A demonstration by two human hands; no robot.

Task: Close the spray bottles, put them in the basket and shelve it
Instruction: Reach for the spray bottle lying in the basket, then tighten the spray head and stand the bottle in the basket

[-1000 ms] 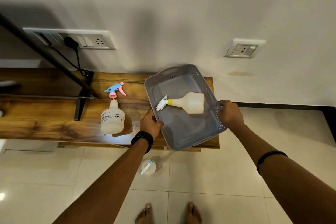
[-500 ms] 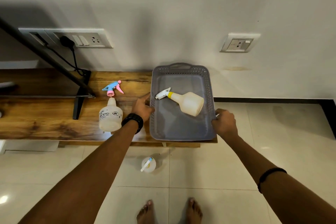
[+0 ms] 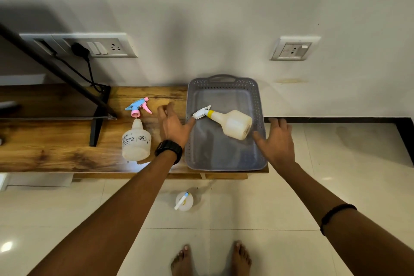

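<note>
A grey basket [image 3: 224, 154] with perforated walls lies flat on the right end of a wooden surface [image 3: 56, 152], its far handle toward the wall. Inside it a cream spray bottle [image 3: 233, 123] lies on its side, with a yellow collar and a white trigger head pointing to the basket's left wall, so the cap is on this one.

The left hand [image 3: 172, 125] hovers just beside the basket's left wall, fingers spread and loose, gripping nothing; its thumb reaches over the rim close to the white trigger head. A black watch [image 3: 168, 149] sits on that wrist. The right hand [image 3: 276, 139] is spread open at the basket's right wall, palm down, thumb over the rim near the bottle's base; whether it touches the rim cannot be told. It holds nothing. A dark band [image 3: 336, 215] circles the right forearm.

To the left of the left hand a second bottle [image 3: 136, 141] lies on the surface, clear with a printed label, neck open. Its blue and pink trigger head [image 3: 138, 107] lies apart from it, just beyond the neck.

On the tiled floor [image 3: 246, 208] below the surface's front edge stands a third bottle [image 3: 184, 201], small and pale, seen from above. Two bare feet show at the bottom edge
</note>
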